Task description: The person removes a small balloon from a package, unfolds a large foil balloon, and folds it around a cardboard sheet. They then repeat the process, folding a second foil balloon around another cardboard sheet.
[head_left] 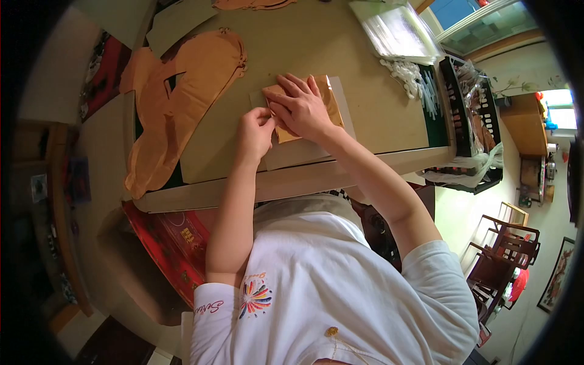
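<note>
A folded copper-coloured foil balloon (332,108) lies as a flat, shiny rectangle on a pale card (348,103) near the table's front edge. My right hand (305,111) rests flat on top of it, fingers stretched out and slightly apart. At the balloon's left edge, my left hand (255,132) has its thumb and fingers pinched together on the foil. Its fingertips partly overlap the foil's edge, so the exact grip is small to see. To the left lie several unfolded copper-coloured foil balloons (198,85), flat and overlapping.
Clear plastic sleeves (398,30) are stacked at the back right of the table (304,42). Beside them are a white bundle (403,78) and thin clear straws (431,94). A black crate (459,109) stands off the right edge. Grey card (179,25) lies back left.
</note>
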Tool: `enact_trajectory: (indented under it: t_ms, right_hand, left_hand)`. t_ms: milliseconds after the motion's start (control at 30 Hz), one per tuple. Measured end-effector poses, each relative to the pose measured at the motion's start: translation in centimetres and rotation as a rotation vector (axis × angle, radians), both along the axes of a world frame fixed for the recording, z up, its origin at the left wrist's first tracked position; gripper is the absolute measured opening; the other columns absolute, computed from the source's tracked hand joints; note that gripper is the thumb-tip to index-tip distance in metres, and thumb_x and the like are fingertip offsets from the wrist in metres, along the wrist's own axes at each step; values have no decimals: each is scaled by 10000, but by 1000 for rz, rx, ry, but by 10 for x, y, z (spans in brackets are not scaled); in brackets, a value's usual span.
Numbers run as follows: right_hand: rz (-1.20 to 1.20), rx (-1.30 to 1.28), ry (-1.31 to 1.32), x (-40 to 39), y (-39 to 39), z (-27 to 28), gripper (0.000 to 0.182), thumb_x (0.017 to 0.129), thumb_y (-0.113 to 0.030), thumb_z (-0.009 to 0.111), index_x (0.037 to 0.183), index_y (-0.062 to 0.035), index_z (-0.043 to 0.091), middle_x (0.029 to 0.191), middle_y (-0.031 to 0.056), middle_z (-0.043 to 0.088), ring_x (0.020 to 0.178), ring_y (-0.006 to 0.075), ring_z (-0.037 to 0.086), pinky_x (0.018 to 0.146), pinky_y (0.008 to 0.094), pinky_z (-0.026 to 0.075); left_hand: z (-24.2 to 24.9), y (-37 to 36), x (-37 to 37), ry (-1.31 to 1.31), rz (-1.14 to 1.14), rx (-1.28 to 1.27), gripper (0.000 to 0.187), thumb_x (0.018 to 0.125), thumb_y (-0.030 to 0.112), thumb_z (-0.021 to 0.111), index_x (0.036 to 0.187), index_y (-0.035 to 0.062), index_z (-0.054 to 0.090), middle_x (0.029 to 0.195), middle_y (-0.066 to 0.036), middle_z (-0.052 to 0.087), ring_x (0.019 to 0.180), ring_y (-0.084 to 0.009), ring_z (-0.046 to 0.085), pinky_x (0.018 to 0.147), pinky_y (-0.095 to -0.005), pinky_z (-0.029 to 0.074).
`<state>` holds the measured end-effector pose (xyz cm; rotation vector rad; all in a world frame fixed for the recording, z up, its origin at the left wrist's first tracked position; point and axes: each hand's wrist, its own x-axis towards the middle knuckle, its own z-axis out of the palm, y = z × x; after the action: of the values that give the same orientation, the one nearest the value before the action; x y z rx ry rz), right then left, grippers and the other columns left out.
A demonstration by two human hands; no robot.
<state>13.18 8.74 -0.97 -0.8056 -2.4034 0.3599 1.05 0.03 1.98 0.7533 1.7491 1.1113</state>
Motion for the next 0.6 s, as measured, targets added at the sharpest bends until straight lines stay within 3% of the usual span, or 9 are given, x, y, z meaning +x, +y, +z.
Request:
enact_trajectory:
  t_ms: [100,300,400,500,600]
  right_hand:
    - [-5,5,-45,0,-1,0,339,903,-376,552,1193,-235,657,1360,115,509,1310,311,408,1108,578,213]
    - [-5,9,-108,0,-3,3,361,911,-398,530,1216,-241,644,1393,107,478,1340,299,369,1124,574,185]
    - [-5,5,-118,0,-4,5,367,915,-388,527,1235,-237,626,1405,106,468,1342,295,370,1124,571,191]
    - [-23,-26,-50,-1,-1,-1,365,905,-343,557,1249,-228,602,1386,108,480,1332,297,382,1118,565,215]
    - [-27,-77,64,0,-1,-1,342,887,-253,587,1226,-206,591,1356,118,494,1319,304,397,1108,560,243]
  left_hand:
    - [10,-8,6,-12,26,-5,238,894,105,637,1061,-38,547,753,-92,671,385,-78,418,367,-245,325]
    - [7,-20,12,40,13,-6,300,878,111,651,1110,-15,508,747,-94,673,379,-74,417,358,-242,308]
    - [18,-28,18,75,3,-31,278,864,101,651,1089,-15,534,730,-93,666,447,-113,494,431,-271,395]
    - [6,-32,16,465,-43,123,241,860,100,643,1062,-16,581,767,-109,676,615,-176,603,591,-314,485]
    - [-7,-21,8,537,20,289,213,859,118,651,1026,-12,625,827,-125,687,780,-220,642,728,-339,498]
